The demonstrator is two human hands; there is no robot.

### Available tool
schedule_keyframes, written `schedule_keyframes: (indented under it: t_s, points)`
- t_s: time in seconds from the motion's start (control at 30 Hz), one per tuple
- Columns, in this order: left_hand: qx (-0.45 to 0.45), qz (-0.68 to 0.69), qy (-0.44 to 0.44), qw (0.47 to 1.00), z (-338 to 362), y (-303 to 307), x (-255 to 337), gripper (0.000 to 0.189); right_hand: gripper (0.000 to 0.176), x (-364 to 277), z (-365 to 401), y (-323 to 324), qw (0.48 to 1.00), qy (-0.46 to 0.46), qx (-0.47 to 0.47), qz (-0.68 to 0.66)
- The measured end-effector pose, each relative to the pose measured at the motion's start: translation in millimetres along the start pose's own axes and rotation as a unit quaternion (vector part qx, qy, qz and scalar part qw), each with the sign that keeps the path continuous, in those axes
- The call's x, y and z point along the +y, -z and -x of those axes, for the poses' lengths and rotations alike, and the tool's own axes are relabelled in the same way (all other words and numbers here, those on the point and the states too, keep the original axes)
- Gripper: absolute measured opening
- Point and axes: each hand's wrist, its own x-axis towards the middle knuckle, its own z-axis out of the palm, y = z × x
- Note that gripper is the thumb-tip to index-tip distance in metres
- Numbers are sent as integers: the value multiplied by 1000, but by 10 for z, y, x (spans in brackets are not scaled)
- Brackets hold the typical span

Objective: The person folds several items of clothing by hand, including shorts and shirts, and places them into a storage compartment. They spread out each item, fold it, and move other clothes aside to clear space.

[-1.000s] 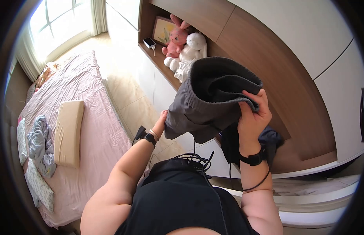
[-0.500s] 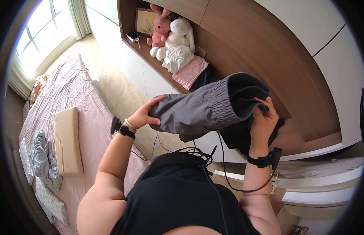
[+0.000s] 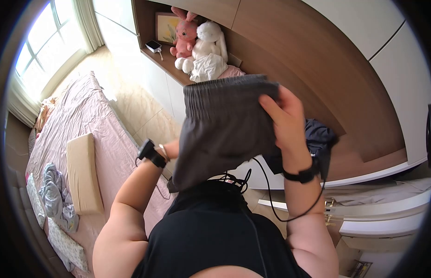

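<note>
Dark grey shorts (image 3: pixel 224 125) with a gathered elastic waistband hang in front of my chest, waistband up and doubled over. My right hand (image 3: pixel 287 118) is closed on the waistband's right corner, thumb on the near side. My left hand (image 3: pixel 172 149) is at the left edge of the shorts. Its fingers are hidden behind the cloth, so I cannot see whether they grip it.
A pink-sheeted bed (image 3: pixel 116 176) with a beige pillow (image 3: pixel 83 173) lies left. Behind, a wooden niche (image 3: pixel 280 60) holds a pink plush rabbit (image 3: pixel 184 37), a white plush rabbit (image 3: pixel 210 39) and folded clothes (image 3: pixel 208 68). Dark clothing (image 3: pixel 321 136) lies right; a black cable (image 3: pixel 271 199) hangs near my waist.
The shorts have turned from lying sideways, waist opening to the right, to hanging waistband up. My right hand has moved left with the waistband; my left hand has slipped behind the cloth.
</note>
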Motion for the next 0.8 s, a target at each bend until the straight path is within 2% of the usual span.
schedule_keyframes:
  t_s: [0.03, 0.1, 0.13, 0.2, 0.27, 0.3, 0.33, 0.4, 0.47, 0.53, 0.57, 0.67, 0.73, 0.77, 0.8]
  points:
    - [-1, 0, -2, 1000, 3, -145, -31, 58, 26, 110, -183, 35, 1000, 1, 1, 1]
    - [18, 45, -2, 999, 21, -395, -218, 59, 41, 556, -456, 241, 996, -55, 7, 75]
    - [28, 66, -2, 997, 27, -487, -317, 60, 68, 776, -467, 381, 959, -96, 40, 263]
    - [50, 111, -3, 993, 20, -639, -423, 62, 89, 1056, -277, 477, 896, -80, -43, 435]
    - [97, 41, -40, 994, 111, -721, -202, 61, 99, 1303, -30, 574, 899, -154, -134, 388]
    - [97, 43, -43, 993, 138, -694, -193, 60, 98, 1537, 91, 676, 879, -130, -160, 430]
    - [97, 52, -44, 993, 182, -645, -197, 60, 98, 1667, 205, 701, 875, -169, -158, 425]
    - [102, 77, -47, 991, 289, -469, -195, 59, 98, 1704, 364, 641, 903, -233, -102, 346]
    - [123, 109, -56, 985, 375, -212, -184, 58, 99, 1761, 376, 658, 925, -245, -75, 281]
    - [165, 149, -78, 972, 436, 85, -127, 57, 87, 1848, 285, 709, 944, -250, -58, 208]
    - [187, 173, -96, 962, 467, 236, -99, 57, 87, 1863, 236, 713, 945, -248, -59, 206]
    - [247, 241, -156, 926, 508, 627, 20, 56, 82, 1578, 76, 580, 962, -192, -92, 173]
    - [270, 275, -192, 903, 549, 834, 119, 55, 85, 1338, 12, 424, 965, -114, -145, 187]
    - [277, 287, -205, 894, 574, 918, 168, 55, 85, 1309, -12, 363, 965, -112, -145, 187]
    - [282, 298, -217, 886, 604, 997, 202, 55, 84, 1302, -28, 296, 972, -43, -119, 200]
